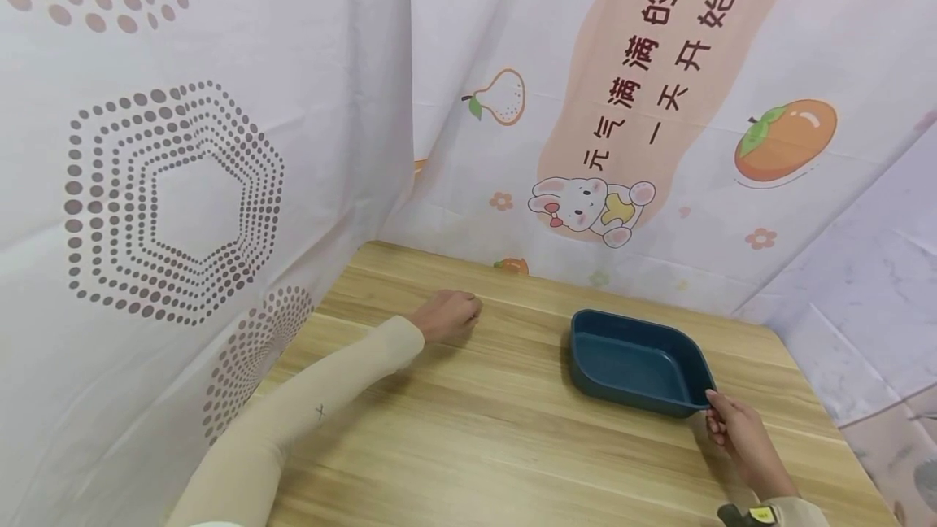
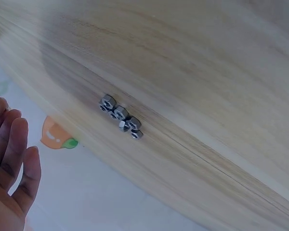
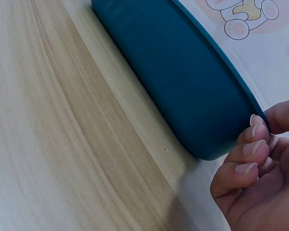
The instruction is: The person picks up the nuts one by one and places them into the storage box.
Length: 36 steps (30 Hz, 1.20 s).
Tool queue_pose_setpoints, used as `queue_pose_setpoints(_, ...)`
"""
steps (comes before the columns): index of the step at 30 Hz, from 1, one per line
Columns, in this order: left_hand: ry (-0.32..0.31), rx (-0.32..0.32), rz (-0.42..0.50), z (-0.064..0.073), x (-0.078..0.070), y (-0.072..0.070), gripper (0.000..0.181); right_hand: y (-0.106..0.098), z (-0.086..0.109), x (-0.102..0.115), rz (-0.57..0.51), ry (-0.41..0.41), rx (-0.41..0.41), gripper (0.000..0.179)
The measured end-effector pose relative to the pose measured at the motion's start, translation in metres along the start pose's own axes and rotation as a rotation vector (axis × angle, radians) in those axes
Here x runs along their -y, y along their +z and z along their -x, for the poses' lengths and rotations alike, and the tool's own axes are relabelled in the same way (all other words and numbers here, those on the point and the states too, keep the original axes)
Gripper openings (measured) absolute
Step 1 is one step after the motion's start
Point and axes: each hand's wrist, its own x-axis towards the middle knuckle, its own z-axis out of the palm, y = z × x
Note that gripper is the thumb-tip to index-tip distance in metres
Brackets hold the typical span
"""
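A dark teal plastic box (image 1: 629, 360) with rounded corners and no lid stands on the wooden table. At its near right corner, my right hand (image 1: 743, 433) pinches the rim between thumb and fingers; the right wrist view shows the fingertips against the box's outer wall (image 3: 178, 77). My left hand (image 1: 448, 314) is over the far left part of the table, fingers bent. Its thumb and forefinger tips meet in the left wrist view, and whether anything small lies between them is hidden. Several metal hex nuts (image 2: 120, 114) lie clustered on the table beside the left hand (image 2: 12, 163).
The wooden table (image 1: 468, 446) meets a printed curtain (image 1: 454, 210) at the back, with another patterned curtain (image 1: 198, 210) along the left. Pale cloth (image 1: 849, 324) hangs on the right side. The left forearm sleeve (image 1: 315, 397) crosses the table's left part.
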Motion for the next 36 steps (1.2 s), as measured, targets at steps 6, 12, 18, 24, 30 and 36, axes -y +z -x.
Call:
queue_pose_setpoints(6, 0.009, -0.001, -0.018, -0.003, -0.003, 0.001, 0.015, 0.001, 0.001, 0.0, 0.019, -0.005, 0.0, 0.045)
queue_pose_setpoints(12, 0.002, 0.02, -0.026, -0.008, -0.007, -0.002, 0.014, 0.0, 0.001, -0.001, 0.027, 0.0, 0.0, 0.046)
queue_pose_setpoints(18, 0.019, 0.012, -0.02, -0.012, -0.011, -0.002, 0.013, 0.003, 0.002, 0.001, 0.021, -0.012, -0.011, 0.047)
queue_pose_setpoints(24, 0.039, 0.009, 0.003, -0.016, -0.012, 0.0, 0.012, 0.002, 0.002, 0.0, -0.004, -0.006, -0.012, 0.045)
queue_pose_setpoints(30, 0.052, 0.008, -0.006, -0.021, -0.016, -0.002, 0.015, 0.002, 0.001, -0.001, -0.027, -0.02, -0.014, 0.044)
queue_pose_setpoints(36, 0.055, 0.011, -0.003, -0.025, -0.021, -0.002, 0.018, 0.001, 0.001, -0.001, -0.032, -0.022, -0.005, 0.043)
